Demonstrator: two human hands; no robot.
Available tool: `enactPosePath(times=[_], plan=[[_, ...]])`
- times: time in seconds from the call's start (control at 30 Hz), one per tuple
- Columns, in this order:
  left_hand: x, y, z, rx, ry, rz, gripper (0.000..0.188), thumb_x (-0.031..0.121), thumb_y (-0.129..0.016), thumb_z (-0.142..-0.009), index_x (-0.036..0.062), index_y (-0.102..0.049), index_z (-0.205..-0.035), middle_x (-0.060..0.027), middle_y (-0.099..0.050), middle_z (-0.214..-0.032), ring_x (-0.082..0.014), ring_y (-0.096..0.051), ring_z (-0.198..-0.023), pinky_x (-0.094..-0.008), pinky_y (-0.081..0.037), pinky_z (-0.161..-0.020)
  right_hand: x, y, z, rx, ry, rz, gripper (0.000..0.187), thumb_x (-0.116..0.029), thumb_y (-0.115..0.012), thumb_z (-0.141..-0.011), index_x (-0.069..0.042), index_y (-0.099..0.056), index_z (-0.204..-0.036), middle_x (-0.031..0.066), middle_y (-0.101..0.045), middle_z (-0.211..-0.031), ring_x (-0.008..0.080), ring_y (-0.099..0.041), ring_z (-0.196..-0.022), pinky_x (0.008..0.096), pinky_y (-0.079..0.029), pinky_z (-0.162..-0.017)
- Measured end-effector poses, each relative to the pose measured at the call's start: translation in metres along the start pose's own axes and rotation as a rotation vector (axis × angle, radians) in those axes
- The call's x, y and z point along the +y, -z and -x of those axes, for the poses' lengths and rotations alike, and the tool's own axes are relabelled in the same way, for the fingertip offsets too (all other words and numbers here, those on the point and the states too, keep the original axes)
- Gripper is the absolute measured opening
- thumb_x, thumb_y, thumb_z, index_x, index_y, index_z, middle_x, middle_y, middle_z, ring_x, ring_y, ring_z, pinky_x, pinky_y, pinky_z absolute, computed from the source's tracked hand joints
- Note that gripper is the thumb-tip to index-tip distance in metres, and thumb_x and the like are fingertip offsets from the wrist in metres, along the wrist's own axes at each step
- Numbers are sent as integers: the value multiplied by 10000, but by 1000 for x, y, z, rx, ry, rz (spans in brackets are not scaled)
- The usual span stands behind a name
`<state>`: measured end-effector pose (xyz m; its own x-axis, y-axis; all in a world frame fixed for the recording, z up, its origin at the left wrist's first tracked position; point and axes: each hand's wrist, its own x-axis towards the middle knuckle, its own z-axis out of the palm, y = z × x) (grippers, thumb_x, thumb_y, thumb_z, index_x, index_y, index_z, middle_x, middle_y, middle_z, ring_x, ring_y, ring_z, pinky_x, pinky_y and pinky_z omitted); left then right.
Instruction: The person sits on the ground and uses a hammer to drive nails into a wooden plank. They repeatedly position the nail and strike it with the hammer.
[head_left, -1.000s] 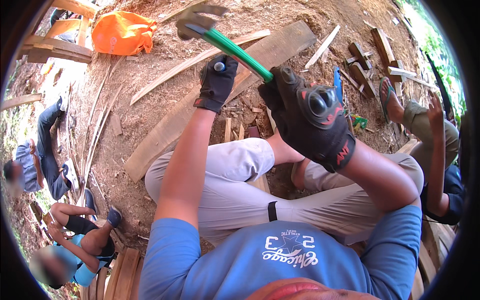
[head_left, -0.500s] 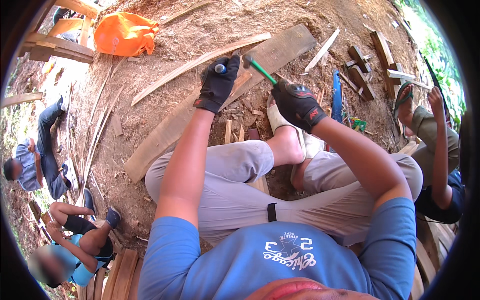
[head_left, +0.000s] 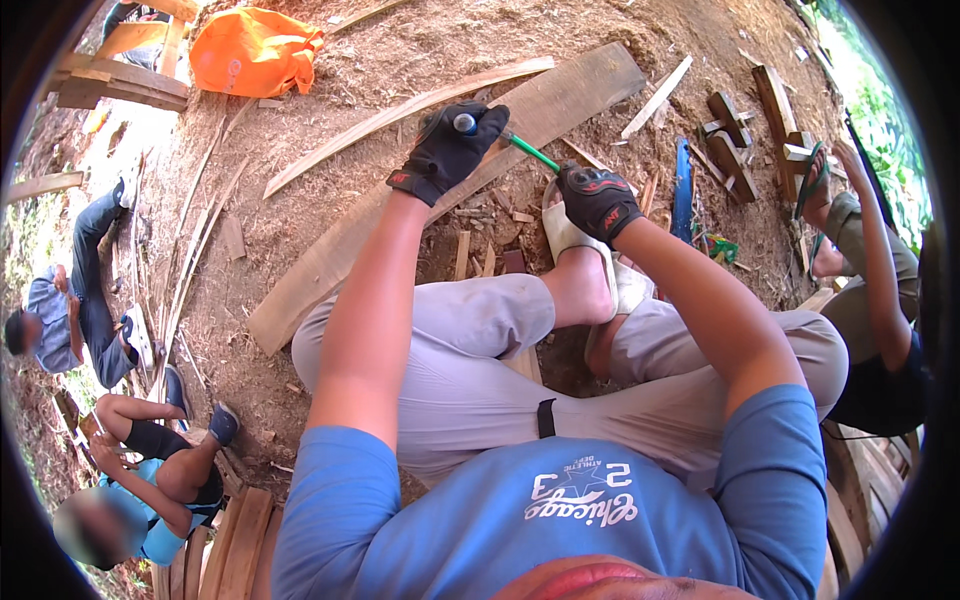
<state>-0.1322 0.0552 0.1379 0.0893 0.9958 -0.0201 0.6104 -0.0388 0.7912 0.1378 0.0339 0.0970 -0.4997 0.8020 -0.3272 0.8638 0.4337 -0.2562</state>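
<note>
My left hand (head_left: 445, 155), in a black glove, is closed around an upright tool with a round, pale-ended blue handle (head_left: 465, 124); its lower part is hidden by the hand. My gloved right hand (head_left: 597, 203) grips a hammer by its green handle (head_left: 533, 152). The hammer's head is out of sight behind my left hand. Both hands are above a wide wooden plank (head_left: 590, 92) that runs diagonally across the ground. A reddish-brown strip of wood shows by the left fingers, partly covered.
An orange bag (head_left: 250, 52) lies at the far left. A long split strip of wood (head_left: 410, 107) lies beyond the plank. A blue handsaw blade (head_left: 682, 190) and joined wood blocks (head_left: 732, 150) are at the right. Other people sit at left and right; wood chips cover the ground.
My left hand has shifted right with its tool. The hammer has moved, so its head, visible before, is now hidden behind my left hand. The whole view has shifted slightly.
</note>
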Motion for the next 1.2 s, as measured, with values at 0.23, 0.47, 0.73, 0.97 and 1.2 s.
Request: enactPosePath(times=[0.23, 0.47, 0.73, 0.97, 1.2], plan=[[4, 5, -11, -140, -186, 20, 324, 328, -680, -986, 50, -750, -835, -141, -719, -786, -320, -660, -708, -433, -526, -683, -3, 4, 3, -36, -51, -17, 259, -221, -517, -1017, -36, -667, -1119, 209, -759, -945, 402, -754, -850, 520, -581, -714], [-2, 7, -12, 47, 155, 289, 316, 240, -714, -928, 17, -713, -704, -25, -623, -621, -124, -565, -589, -329, -465, -602, -2, 3, 2, -26, -53, -14, 250, -220, -514, -1017, -36, -663, -1093, 201, -758, -927, 398, -755, -844, 519, -580, -710], [6, 4, -3, 280, 179, 513, 345, 166, -676, -990, 62, -612, -668, -24, -570, -613, -133, -555, -593, -318, -455, -625, 2, -3, 2, -39, -54, -37, 255, -224, -495, -1031, -39, -656, -1104, 213, -755, -925, 404, -752, -838, 532, -577, -715], [11, -7, -2, 214, 180, 539, 323, 146, -708, -982, 58, -635, -680, -14, -583, -618, -116, -560, -595, -305, -465, -617, -1, 1, 1, -59, -86, -80, 266, -238, -488, -1040, -42, -657, -1102, 216, -757, -941, 413, -752, -865, 535, -578, -731], [-3, -18, 4, 213, 42, 333, 370, 264, -691, -984, 37, -667, -693, -36, -607, -604, -126, -543, -569, -337, -454, -593, 3, -4, 0, -73, -91, -102, 261, -240, -494, -1035, -43, -653, -1100, 223, -760, -972, 423, -750, -878, 542, -578, -749]])
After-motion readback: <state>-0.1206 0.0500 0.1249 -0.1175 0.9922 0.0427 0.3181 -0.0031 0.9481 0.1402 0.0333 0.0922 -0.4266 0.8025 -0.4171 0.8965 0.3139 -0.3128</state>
